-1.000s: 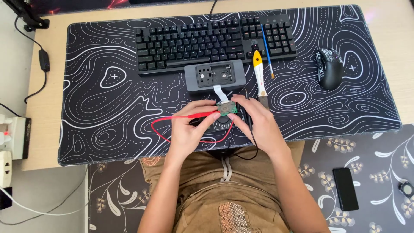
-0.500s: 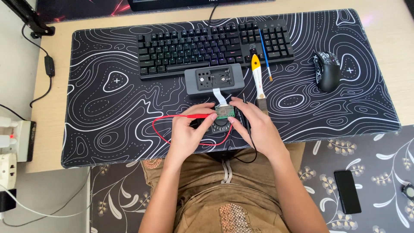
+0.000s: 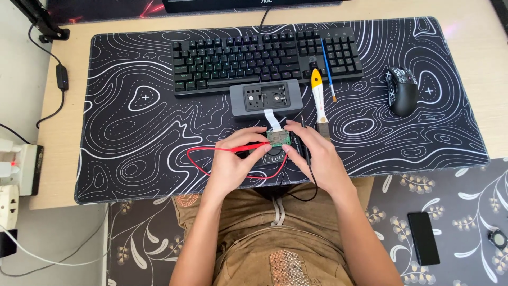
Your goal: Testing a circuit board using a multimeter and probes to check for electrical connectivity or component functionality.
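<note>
black desk mat w/ white wavy contour lines [image 3: 132, 137] covers a pale wood desk [image 3: 476, 47]; patterned grey floral floor [image 3: 450, 212] below it. near mat's front edge, left hand [image 3: 233, 164] grips a red probe pen [image 3: 241, 148], right hand [image 3: 315, 156] grips a black probe [image 3: 305, 143], both tips at the small green circuit board [image 3: 276, 137]. black backlit keyboard [image 3: 264, 55] at mat's rear, black mouse [image 3: 402, 91] at its right.

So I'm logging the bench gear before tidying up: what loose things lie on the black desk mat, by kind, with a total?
Keyboard: 1
Mouse: 1
Grey device case: 1
Small green circuit board: 1
Test probes: 2, red probe in the left hand, black probe by the right hand
Yellow-tipped tool: 1
Blue brush: 1
Total: 8
</note>
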